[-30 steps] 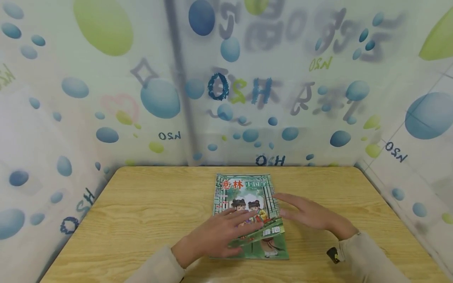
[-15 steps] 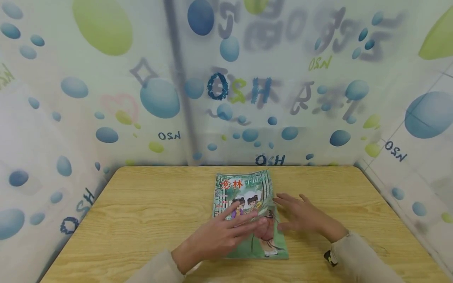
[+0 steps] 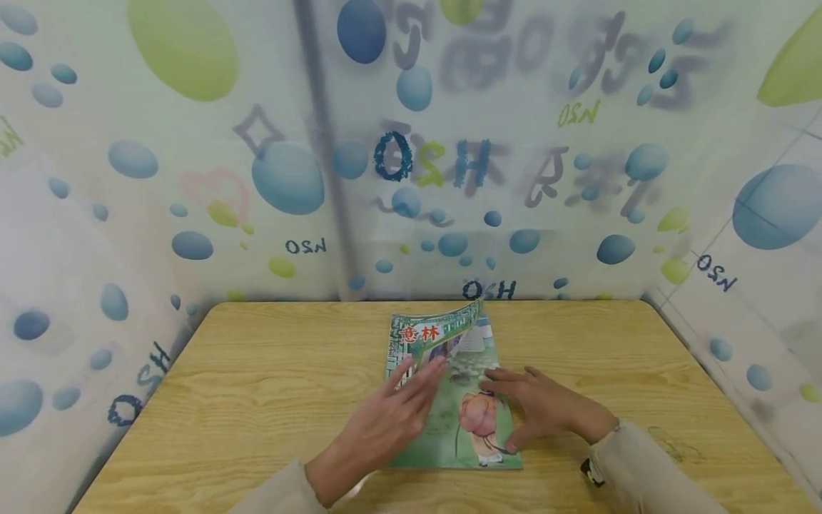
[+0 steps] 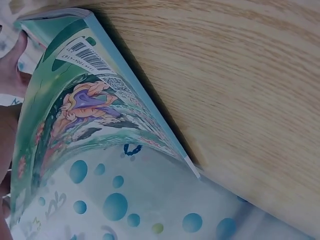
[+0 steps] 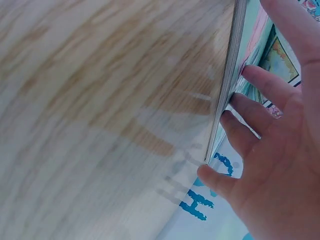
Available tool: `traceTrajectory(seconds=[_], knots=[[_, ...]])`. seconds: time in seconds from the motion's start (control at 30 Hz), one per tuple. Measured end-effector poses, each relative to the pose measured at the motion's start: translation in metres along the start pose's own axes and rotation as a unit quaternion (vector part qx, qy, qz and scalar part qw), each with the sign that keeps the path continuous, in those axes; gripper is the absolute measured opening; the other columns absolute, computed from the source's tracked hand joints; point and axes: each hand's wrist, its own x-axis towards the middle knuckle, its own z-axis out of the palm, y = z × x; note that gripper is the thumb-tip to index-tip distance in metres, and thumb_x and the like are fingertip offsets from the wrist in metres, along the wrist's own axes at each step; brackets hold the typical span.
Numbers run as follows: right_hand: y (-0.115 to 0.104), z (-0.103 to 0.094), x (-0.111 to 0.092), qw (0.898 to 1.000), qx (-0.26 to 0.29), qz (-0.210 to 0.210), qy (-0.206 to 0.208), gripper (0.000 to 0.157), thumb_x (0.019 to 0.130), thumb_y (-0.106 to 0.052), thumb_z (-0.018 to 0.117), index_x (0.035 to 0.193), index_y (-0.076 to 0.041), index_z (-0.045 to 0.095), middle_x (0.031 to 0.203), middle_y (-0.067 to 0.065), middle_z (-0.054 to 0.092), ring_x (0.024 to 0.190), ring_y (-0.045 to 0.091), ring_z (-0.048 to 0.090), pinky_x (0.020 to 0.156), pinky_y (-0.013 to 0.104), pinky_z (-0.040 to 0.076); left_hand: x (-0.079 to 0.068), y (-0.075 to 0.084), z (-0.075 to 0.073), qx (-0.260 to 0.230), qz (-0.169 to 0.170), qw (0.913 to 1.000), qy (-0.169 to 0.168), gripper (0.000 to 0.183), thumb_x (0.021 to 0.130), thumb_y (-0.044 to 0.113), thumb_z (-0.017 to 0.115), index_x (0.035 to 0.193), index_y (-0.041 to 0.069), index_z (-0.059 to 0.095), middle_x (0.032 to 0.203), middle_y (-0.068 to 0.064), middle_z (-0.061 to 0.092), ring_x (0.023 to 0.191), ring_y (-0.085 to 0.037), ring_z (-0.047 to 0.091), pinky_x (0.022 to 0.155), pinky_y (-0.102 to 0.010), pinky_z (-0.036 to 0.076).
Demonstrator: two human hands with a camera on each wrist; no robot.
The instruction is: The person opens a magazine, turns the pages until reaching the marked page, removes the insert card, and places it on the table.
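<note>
A magazine (image 3: 475, 385) with a green illustrated cover and red title characters lies on the wooden table. Its front cover (image 3: 417, 332) bends up and curls leftward, baring a green page with a pink figure. My left hand (image 3: 385, 425) holds the lifted cover, fingers on its outer side; the thumb is hidden. In the left wrist view, the curled cover (image 4: 80, 110) shows a barcode beside the spine. My right hand (image 3: 546, 407) has its fingers spread over the right part of the bared page. In the right wrist view, that hand's fingertips (image 5: 239, 125) touch the page edges.
The wooden table (image 3: 276, 378) extends around the magazine. A fabric backdrop (image 3: 443, 235) with blue and green dots rises behind and at both sides. A small dark tag (image 3: 592, 472) hangs by the right sleeve (image 3: 642, 464).
The front cover has lifted and curled to the left with my left hand, exposing more of the page below. My right hand has moved left onto that page.
</note>
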Motion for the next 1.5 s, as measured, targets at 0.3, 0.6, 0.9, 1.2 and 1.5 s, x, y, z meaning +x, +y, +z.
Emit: traceTrajectory(seconds=[0.3, 0.6, 0.9, 1.2, 1.5], knots=[[0.0, 0.001, -0.001, 1.0, 0.0, 0.007, -0.005, 0.097, 0.062, -0.066, 0.069, 0.139, -0.015, 0.041, 0.147, 0.009, 0.032, 0.135, 0.03, 0.028, 0.098, 0.068, 0.018, -0.002, -0.001, -0.001, -0.003, -0.032, 0.9983, -0.049, 0.067, 0.088, -0.014, 0.004, 0.12, 0.001, 0.06, 0.133, -0.013, 0.051, 0.137, -0.033, 0.022, 0.112, -0.043, 0.01], [-0.002, 0.001, -0.002, 1.0, 0.013, 0.012, -0.009, 0.097, 0.062, -0.064, 0.07, 0.141, -0.016, 0.039, 0.149, 0.008, 0.029, 0.136, 0.028, 0.026, 0.099, 0.067, 0.015, -0.004, 0.004, 0.001, -0.023, -0.118, 0.9825, -0.142, 0.03, 0.088, 0.004, 0.046, 0.105, 0.006, 0.07, 0.123, -0.011, 0.059, 0.126, -0.031, 0.042, 0.108, -0.049, 0.02], [-0.001, 0.002, -0.003, 1.0, 0.008, 0.012, -0.004, 0.096, 0.063, -0.066, 0.068, 0.141, -0.017, 0.039, 0.149, 0.007, 0.03, 0.136, 0.028, 0.026, 0.099, 0.067, 0.017, -0.009, 0.005, 0.004, -0.055, -0.155, 0.9734, -0.16, 0.025, 0.087, 0.023, 0.055, 0.102, 0.011, 0.071, 0.122, -0.008, 0.06, 0.12, -0.032, 0.048, 0.094, -0.061, 0.032], [-0.001, 0.001, -0.003, 1.0, 0.01, 0.012, -0.005, 0.097, 0.063, -0.067, 0.067, 0.141, -0.018, 0.038, 0.149, 0.006, 0.029, 0.136, 0.027, 0.026, 0.1, 0.065, 0.018, -0.014, 0.009, 0.008, -0.072, -0.189, 0.9691, -0.141, 0.029, 0.082, 0.026, 0.055, 0.099, 0.007, 0.069, 0.122, -0.008, 0.059, 0.115, -0.03, 0.05, 0.072, -0.063, 0.043], [-0.001, 0.0, -0.002, 1.0, 0.008, 0.016, -0.013, 0.095, 0.062, -0.066, 0.068, 0.14, -0.018, 0.041, 0.149, 0.006, 0.03, 0.136, 0.027, 0.026, 0.1, 0.065, 0.018, -0.018, 0.008, 0.008, -0.127, -0.204, 0.9559, -0.169, 0.034, 0.078, 0.034, 0.062, 0.102, 0.011, 0.069, 0.127, -0.008, 0.055, 0.12, -0.03, 0.047, 0.068, -0.064, 0.044]])
